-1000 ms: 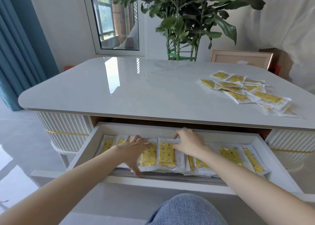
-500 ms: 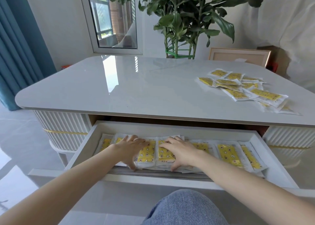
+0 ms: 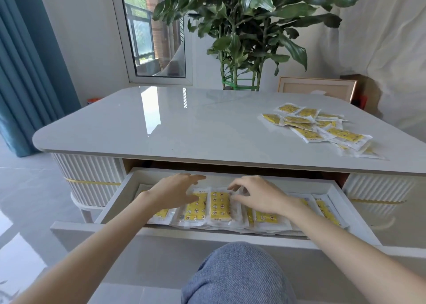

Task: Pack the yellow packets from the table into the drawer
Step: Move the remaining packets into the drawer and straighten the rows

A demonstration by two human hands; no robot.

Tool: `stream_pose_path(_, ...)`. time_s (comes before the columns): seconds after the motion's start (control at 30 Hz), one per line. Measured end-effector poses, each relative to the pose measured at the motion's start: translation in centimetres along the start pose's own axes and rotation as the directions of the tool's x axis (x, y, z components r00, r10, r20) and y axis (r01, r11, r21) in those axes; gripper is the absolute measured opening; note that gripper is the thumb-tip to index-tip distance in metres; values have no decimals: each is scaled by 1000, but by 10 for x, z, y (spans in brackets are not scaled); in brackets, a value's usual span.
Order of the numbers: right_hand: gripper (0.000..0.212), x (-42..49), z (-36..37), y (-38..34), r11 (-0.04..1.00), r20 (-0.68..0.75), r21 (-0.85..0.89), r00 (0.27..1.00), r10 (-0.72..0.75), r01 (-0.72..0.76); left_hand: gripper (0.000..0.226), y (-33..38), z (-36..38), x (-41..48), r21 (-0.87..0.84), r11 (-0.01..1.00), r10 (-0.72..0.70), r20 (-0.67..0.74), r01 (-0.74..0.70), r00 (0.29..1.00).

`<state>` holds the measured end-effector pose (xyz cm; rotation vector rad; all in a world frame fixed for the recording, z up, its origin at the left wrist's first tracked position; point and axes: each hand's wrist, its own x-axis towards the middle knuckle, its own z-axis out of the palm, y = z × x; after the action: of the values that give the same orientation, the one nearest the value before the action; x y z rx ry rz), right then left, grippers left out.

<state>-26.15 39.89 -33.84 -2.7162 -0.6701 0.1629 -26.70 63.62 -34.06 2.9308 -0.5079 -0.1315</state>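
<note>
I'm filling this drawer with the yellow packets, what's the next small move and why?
Probably reach the right hand to the pile of packets on the table. Both hands, the left hand too, look empty over the row of packets in the drawer, and the pile remains.

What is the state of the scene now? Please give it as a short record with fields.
drawer: pulled open, holds a row of yellow packets
packets in drawer: lying flat, overlapping
left hand: open, over the packets
right hand: fingers curled, over the packets
loose pile: on the table's far right, not yet packed
table: glossy top
plant: behind the table
</note>
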Motion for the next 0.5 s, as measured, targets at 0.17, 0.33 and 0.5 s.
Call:
stream_pose_path(0.17, 18, -24, -34, 10, 983, -208, 180, 976, 56, -18, 42, 35, -24, -6, -28, 996, 75, -207, -83, 976)
stream_pose_path(0.33, 15, -42, -74, 35, 964, -348, 258, 925, 154, -64, 31, 68, -53, 10, -99, 987, 81, -363, -125, 928)
stream_pose_path(0.5, 19, -44, -101, 75, 950, -458, 272, 847, 268, -153, 31, 95, -71, 52, -107, 977, 134, -379, -187, 916)
